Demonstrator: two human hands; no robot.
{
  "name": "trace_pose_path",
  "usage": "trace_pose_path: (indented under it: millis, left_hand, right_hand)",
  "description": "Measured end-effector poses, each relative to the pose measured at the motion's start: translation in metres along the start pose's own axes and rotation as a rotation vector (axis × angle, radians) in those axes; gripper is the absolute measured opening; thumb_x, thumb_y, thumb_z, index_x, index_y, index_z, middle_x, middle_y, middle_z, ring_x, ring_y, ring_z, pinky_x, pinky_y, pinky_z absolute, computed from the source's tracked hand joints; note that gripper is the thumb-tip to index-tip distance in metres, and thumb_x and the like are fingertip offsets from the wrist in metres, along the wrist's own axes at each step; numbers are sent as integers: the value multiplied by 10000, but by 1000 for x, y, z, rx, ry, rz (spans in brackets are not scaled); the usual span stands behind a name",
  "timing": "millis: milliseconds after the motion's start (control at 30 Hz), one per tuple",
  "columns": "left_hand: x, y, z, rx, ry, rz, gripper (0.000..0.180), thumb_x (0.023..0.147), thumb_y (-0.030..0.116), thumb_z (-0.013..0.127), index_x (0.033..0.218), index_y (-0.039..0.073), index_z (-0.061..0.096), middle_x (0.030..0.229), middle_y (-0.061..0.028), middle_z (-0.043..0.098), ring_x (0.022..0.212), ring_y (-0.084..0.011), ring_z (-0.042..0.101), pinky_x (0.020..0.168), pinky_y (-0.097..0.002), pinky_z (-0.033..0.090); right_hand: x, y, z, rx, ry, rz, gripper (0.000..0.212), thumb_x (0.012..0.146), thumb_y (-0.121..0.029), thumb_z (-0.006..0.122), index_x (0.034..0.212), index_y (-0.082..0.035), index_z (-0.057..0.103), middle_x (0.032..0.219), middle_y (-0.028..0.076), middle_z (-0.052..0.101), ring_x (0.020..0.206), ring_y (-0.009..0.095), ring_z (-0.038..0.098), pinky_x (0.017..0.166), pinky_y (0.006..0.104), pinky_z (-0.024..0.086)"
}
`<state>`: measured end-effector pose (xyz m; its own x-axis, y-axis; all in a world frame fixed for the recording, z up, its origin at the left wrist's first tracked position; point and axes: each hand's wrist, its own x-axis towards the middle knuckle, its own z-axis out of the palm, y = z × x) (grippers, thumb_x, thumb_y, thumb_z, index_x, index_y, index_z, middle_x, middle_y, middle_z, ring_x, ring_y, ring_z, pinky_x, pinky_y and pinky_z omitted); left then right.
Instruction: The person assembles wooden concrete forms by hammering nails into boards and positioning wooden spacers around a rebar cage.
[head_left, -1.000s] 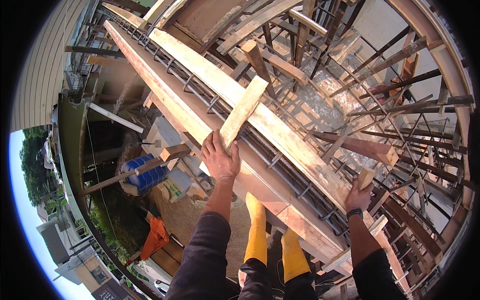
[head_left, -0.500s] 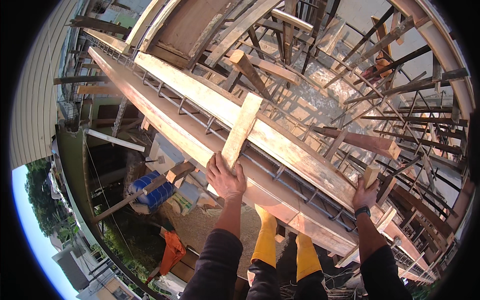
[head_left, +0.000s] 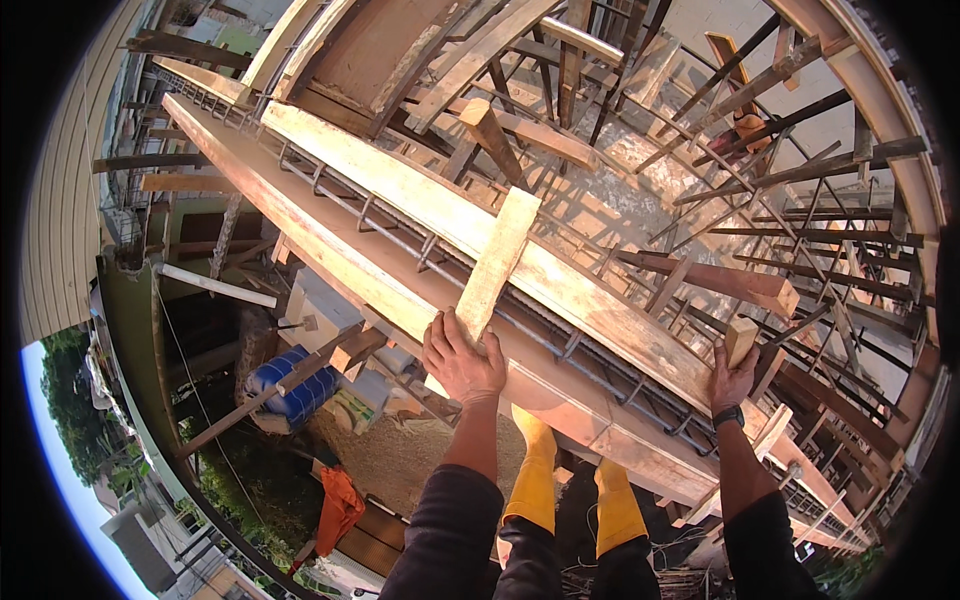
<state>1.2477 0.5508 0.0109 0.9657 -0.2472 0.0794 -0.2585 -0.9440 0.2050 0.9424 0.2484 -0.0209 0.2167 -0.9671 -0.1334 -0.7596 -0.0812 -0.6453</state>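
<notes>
A short wooden plank [head_left: 500, 250] lies crosswise over the long formwork trough [head_left: 400, 270], its far end resting over the inner side board. My left hand [head_left: 466, 362] is closed around its near end, above the outer side board [head_left: 340, 260]. To the right, my right hand [head_left: 732, 378] grips a small wood block [head_left: 740, 341] beside the inner side board [head_left: 600, 300]; the block's lower part is hidden by the hand. Inside the trough, a rebar cage [head_left: 425, 255] runs lengthwise beneath the plank.
Yellow boots [head_left: 533, 470] on my legs show below the trough. Timber props and a thick wooden beam [head_left: 720, 277] fill the far right. A blue drum [head_left: 292, 385] and an orange cloth [head_left: 340, 508] are lower left. A white pipe [head_left: 215, 283] sticks out at left.
My left hand has shifted the plank a little to the right along the trough. The wood block in my right hand sits slightly higher and more tilted; the view has shifted slightly.
</notes>
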Motion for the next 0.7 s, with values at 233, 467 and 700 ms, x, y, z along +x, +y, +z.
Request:
trace_pose_path:
  millis: [233, 467, 700]
  left_hand:
    - [-5, -11, 4, 24, 7, 9, 710, 861, 398, 630, 1463, 63, 457, 1429, -161, 500, 1352, -384, 421, 1120, -546, 298]
    - [3, -15, -5, -19, 7, -6, 677, 873, 404, 628, 1443, 68, 486, 1406, -154, 521, 1338, -379, 439, 1122, -539, 310]
    - [1, -16, -2, -22, -39, -12, 676, 846, 398, 669, 1413, 65, 515, 1389, -146, 531, 1326, -367, 455, 1124, -552, 315]
  right_hand:
    - [-37, -161, 126, 254, -128, -325, 728, 838, -292, 863, 1389, -2, 486, 1264, 201, 611, 1144, 293, 626, 942, 394, 524]
    - [-41, -256, 208, -44, -131, 22, 762, 878, -600, 703, 1381, -75, 476, 1233, 221, 653, 1115, 432, 651, 932, 509, 520]
    - [-42, -261, 214, -319, -149, 43, 788, 896, -644, 638, 1401, -68, 454, 1250, 227, 653, 1091, 445, 658, 885, 534, 531]
